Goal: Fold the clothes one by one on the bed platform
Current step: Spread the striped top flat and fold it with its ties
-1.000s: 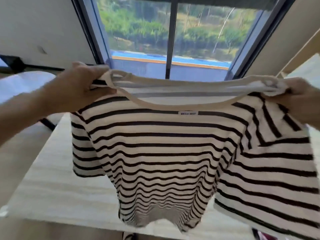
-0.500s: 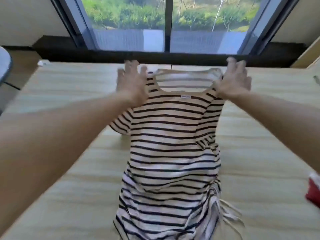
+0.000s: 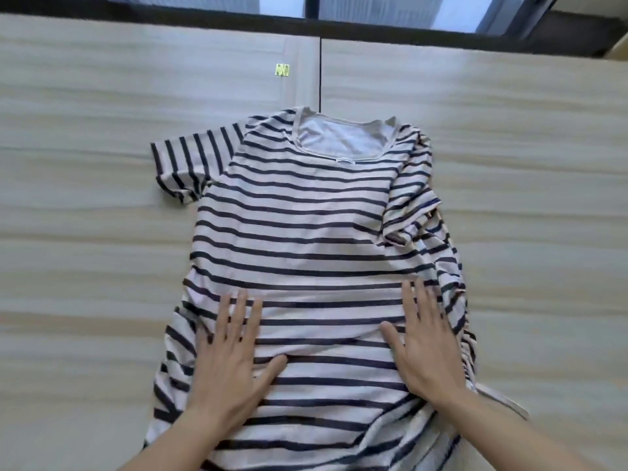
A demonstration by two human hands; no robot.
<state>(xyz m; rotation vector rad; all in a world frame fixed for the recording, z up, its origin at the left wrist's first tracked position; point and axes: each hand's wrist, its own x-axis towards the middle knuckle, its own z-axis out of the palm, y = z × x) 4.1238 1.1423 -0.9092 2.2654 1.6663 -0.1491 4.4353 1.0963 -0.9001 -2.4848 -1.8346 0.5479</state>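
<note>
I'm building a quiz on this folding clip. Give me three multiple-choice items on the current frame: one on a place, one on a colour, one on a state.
1. Where do both hands rest?
A. on the garment's lower half
B. on its neckline
C. on the bare platform

2. What colour are the garment's stripes?
A. red
B. dark navy
C. green

3. How do the sleeves lie?
A. both flat
B. both tucked under
C. one flat, one bunched

Answers:
1 A: the left hand and right hand press flat, fingers spread, on the striped garment well below its neckline.
2 B: dark bands on pale cloth.
3 C: the spread sleeve lies flat on the bed platform; the crumpled sleeve is bunched.
</note>
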